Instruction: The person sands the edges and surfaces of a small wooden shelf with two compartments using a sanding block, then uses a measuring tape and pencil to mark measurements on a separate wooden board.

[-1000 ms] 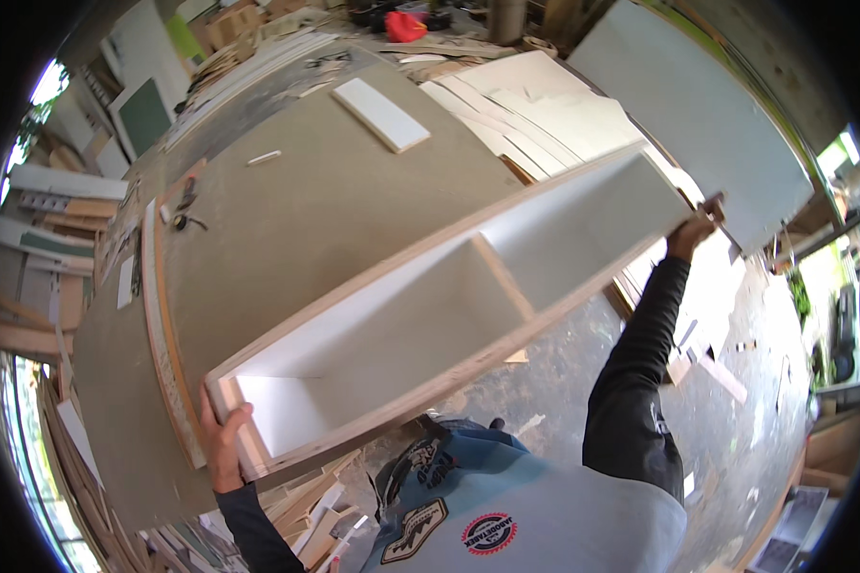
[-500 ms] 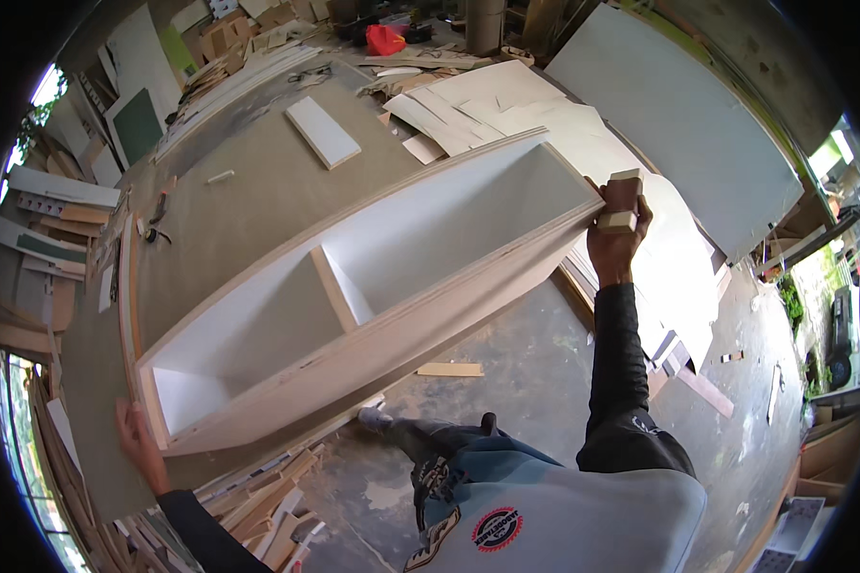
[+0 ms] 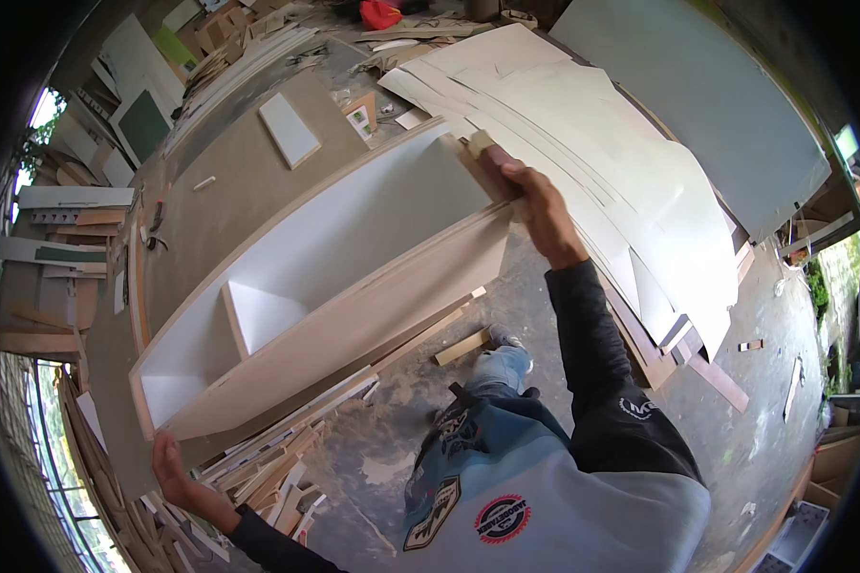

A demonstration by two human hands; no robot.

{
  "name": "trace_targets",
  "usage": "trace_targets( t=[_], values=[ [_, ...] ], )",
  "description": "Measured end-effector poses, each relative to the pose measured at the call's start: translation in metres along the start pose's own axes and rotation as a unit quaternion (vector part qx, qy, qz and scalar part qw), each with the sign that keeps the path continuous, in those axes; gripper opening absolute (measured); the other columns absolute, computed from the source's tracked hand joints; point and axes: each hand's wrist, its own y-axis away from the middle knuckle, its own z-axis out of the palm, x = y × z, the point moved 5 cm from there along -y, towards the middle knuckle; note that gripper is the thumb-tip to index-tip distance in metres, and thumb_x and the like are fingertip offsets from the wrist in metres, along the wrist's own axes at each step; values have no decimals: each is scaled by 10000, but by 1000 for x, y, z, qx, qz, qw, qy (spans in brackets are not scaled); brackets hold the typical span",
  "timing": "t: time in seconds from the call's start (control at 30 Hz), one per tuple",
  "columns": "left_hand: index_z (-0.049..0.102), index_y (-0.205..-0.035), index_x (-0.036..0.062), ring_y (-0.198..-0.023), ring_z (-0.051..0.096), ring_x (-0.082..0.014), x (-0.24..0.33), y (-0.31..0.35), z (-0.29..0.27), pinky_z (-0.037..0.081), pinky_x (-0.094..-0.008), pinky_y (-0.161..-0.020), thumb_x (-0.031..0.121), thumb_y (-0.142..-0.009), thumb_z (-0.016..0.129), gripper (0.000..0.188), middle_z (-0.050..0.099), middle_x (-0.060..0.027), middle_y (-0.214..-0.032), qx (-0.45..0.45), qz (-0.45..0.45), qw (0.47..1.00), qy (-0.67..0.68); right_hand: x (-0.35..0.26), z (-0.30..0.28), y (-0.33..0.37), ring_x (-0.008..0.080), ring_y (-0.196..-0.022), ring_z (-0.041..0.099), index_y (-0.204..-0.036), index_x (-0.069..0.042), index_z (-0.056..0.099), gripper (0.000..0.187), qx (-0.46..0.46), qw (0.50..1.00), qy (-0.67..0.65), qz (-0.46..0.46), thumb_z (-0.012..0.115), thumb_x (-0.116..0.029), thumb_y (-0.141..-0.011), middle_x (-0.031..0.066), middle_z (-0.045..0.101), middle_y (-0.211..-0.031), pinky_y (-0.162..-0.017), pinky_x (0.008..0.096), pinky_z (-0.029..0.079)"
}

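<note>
A long open wooden cabinet (image 3: 373, 277) with white inner faces and a divider slants across the workbench. My right hand (image 3: 549, 215) is closed round a sanding block (image 3: 496, 170), a pale wood block wrapped in brown sandpaper. The block lies against the edge of the cabinet's far right end. At the opposite, near left corner, my left hand (image 3: 183, 482) grips the cabinet, fingers close together. Part of those fingers is hidden by the corner.
A white board (image 3: 290, 131) lies on the brown bench top (image 3: 225, 205) behind the cabinet. Pale sheets (image 3: 583, 124) are stacked at the right. Wood strips (image 3: 282, 477) lie below the bench's near edge. A short wooden piece (image 3: 462, 348) rests on the floor by my foot.
The sanding block and my right hand have come left and turned against the cabinet's end. My left hand has moved down round the near corner. The view has shifted, and my foot has stepped right.
</note>
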Motion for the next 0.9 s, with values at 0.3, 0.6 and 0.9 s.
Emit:
trace_targets(
  t=[0.3, 0.6, 0.9],
  values=[
    [592, -1361, -22, -1386, 471, -338, 275, 59, 288, 341, -455, -1159, 149, -983, 579, 415, 508, -208, -1478, -297, 224, 927, 50, 109, 12, -12, 272, -1112, 443, -1555, -9, 388, 672, -102, 988, 103, -54, 467, -464, -1068, 157, 456, -1162, -1066, 336, 330],
    [286, -1589, 30, -1490, 270, -436, 279, 85, 379, 165, -508, -1242, 228, -1023, 480, 630, 311, -235, -1606, -288, 209, 919, -168, 178, 12, -15, 285, -1105, 437, -1534, 7, 415, 591, -77, 994, 79, 6, 507, -335, -1062, 174, 437, -1158, -1038, 360, 350],
    [358, -1562, 2, -1501, 267, -447, 293, 89, 384, 220, -499, -1219, 289, -1061, 430, 582, 345, -259, -1591, -287, 207, 921, -160, 139, 31, -67, 394, -1119, 458, -1497, -28, 453, 518, -60, 992, 110, -23, 510, -294, -1057, 302, 512, -1167, -1047, 462, 357]
  ],
)
